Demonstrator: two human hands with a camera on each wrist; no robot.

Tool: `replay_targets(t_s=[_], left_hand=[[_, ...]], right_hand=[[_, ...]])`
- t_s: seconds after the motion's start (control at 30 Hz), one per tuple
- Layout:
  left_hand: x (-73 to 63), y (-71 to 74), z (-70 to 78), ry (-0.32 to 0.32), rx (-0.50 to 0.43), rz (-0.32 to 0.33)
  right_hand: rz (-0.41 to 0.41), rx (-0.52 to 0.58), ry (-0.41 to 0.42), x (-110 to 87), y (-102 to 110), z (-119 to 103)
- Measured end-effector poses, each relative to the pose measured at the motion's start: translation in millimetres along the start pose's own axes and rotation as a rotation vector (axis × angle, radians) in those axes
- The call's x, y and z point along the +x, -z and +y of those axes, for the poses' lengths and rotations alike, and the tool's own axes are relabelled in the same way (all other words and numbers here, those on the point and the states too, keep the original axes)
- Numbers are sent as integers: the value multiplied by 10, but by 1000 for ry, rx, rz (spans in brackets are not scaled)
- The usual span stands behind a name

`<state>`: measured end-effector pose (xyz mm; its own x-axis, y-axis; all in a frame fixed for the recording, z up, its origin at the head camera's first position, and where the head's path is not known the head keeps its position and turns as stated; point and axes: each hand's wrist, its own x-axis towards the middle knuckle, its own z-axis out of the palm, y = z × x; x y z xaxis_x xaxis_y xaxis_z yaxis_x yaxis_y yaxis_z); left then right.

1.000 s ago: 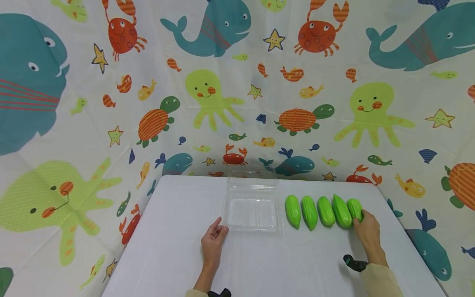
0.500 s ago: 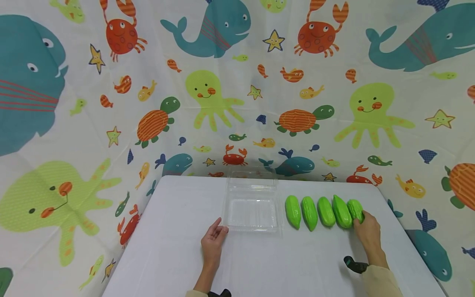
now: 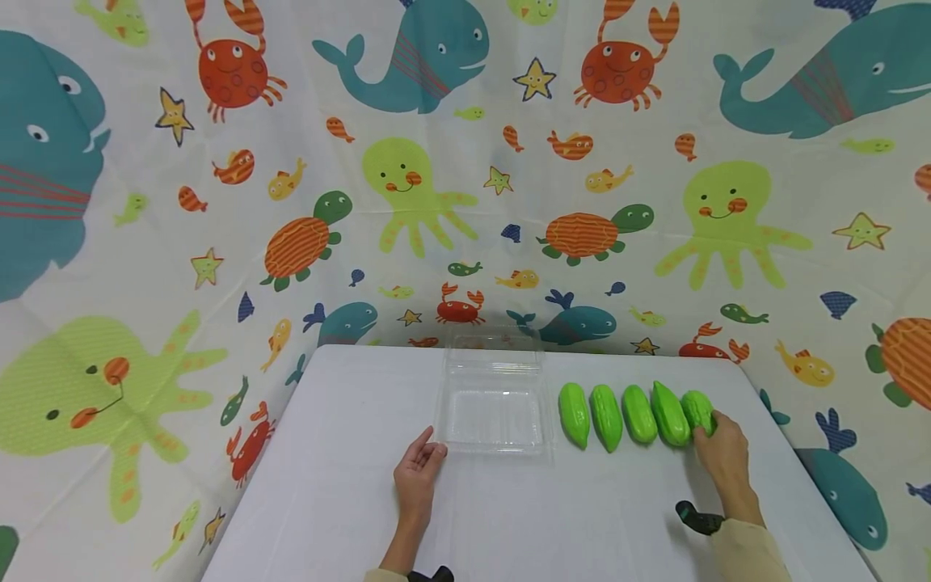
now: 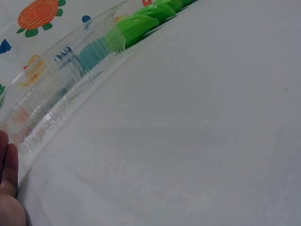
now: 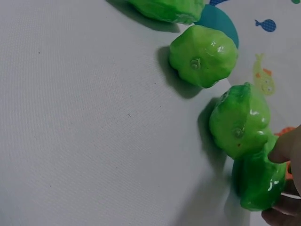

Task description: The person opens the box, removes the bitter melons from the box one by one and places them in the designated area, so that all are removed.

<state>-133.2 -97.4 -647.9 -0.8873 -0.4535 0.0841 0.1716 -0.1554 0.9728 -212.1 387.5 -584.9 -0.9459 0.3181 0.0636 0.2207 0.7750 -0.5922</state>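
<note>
Five shiny green ridged gourds lie in a row on the white table in the head view. My right hand (image 3: 723, 459) grips the rightmost gourd (image 3: 698, 406) near its lower end, with thumb and fingers on opposite sides. In the right wrist view this gourd (image 5: 262, 184) sits against its neighbour (image 5: 240, 122), and the thumb (image 5: 285, 147) presses on it. My left hand (image 3: 418, 485), its fingers loosely extended, rests at the near-left corner of a clear plastic container (image 3: 494, 416). Those fingers (image 4: 10, 172) show beside the container wall in the left wrist view.
The container's lid (image 3: 494, 343) stands opened at the back, near the table's far edge. Other gourds (image 3: 575, 415) lie between the container and my right hand. A patterned cloth (image 3: 509, 162) with sea animals hangs behind the table (image 3: 349, 428).
My right hand and the rightmost gourd have shifted very slightly to the right. My left hand, the container and the other gourds look unmoved.
</note>
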Motion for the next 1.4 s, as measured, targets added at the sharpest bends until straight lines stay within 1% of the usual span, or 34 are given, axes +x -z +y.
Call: replay_targets(t_s=[0.2,0.4,0.8,1.1,1.27,1.4], left_hand=[[-2,12,6,2,-11,-3],[0,22,11,4,-19,-8],[28,21,-12,-3,-39,-3],[52,41,6,14,-55,15],[53,40,23,45,-87,47],[60,51,46,70,-77,71]], right_hand=[[7,-4,-1,2,-2,-2],[-7,-2,-28,1,11,-28],[-4,-1,-58,34,33,-66],[60,1,-12,17,41,-171],[71,2,-13,-2,60,-271],[114,-3,25,-41,69,-343]])
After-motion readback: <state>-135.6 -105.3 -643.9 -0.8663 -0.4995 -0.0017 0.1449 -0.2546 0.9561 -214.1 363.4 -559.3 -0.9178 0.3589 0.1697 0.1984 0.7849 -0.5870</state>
